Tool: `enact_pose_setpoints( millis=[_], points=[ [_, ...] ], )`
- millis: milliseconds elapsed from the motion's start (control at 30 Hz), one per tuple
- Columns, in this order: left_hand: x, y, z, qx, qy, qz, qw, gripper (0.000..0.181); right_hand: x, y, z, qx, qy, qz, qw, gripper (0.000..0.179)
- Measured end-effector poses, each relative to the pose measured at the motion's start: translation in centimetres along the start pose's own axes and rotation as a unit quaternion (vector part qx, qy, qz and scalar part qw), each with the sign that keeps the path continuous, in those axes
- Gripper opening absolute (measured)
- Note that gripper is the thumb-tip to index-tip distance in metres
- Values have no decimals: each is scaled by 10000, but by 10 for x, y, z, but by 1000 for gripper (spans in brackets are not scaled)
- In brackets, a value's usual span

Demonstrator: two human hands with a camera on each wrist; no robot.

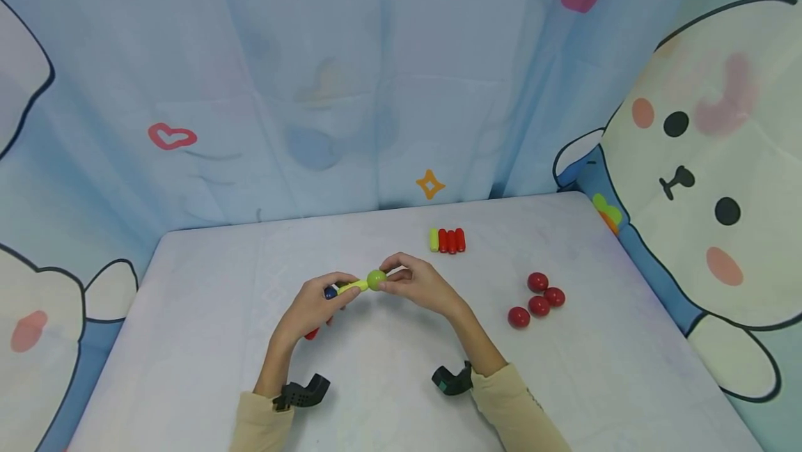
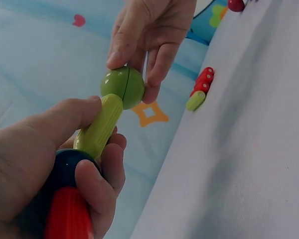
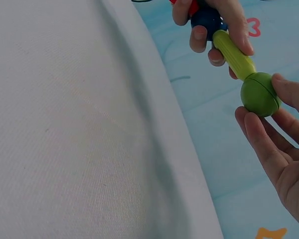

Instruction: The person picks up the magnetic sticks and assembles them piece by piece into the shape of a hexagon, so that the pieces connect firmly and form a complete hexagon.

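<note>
My left hand (image 1: 318, 302) grips a chain of toy building pieces: a yellow-green ridged rod (image 2: 100, 125), a dark blue ball (image 3: 207, 22) and a red ridged rod (image 2: 69, 214). Thumb and fingers wrap around the blue ball and the rods beside it. A green ball (image 1: 376, 279) touches the rod's far end, and my right hand (image 1: 418, 286) pinches it between thumb and fingertips. Both hands are raised above the table's middle. Further red parts (image 1: 311, 334) show below the left hand; how they connect is hidden.
On the white-covered table (image 1: 207, 368), a yellow-green rod (image 1: 434, 240) lies beside several red rods (image 1: 452, 242) at the back. Several dark red balls (image 1: 538, 306) sit to the right. A blue printed curtain (image 1: 313, 90) hangs behind the table.
</note>
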State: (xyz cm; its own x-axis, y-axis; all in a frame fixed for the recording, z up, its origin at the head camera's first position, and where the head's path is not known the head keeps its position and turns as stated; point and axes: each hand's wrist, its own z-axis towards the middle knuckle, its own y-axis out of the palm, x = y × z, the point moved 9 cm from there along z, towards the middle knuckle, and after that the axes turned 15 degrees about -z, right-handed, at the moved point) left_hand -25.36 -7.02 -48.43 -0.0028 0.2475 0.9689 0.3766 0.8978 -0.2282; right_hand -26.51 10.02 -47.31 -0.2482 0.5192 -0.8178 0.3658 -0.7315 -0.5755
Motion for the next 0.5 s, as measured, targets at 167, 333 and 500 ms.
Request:
enact_pose_setpoints(
  millis=[167,333,500],
  points=[
    [-2,1,-1,29,-202,42,9998,32,-3,2,0,-76,-51,38,10000,34],
    [-2,2,-2,50,-256,131,9996,31,-3,5,0,-130,-25,-7,9999,32],
    [-1,4,-2,-26,-298,242,9993,31,-2,7,1,-217,-11,-18,9998,31]
  ],
)
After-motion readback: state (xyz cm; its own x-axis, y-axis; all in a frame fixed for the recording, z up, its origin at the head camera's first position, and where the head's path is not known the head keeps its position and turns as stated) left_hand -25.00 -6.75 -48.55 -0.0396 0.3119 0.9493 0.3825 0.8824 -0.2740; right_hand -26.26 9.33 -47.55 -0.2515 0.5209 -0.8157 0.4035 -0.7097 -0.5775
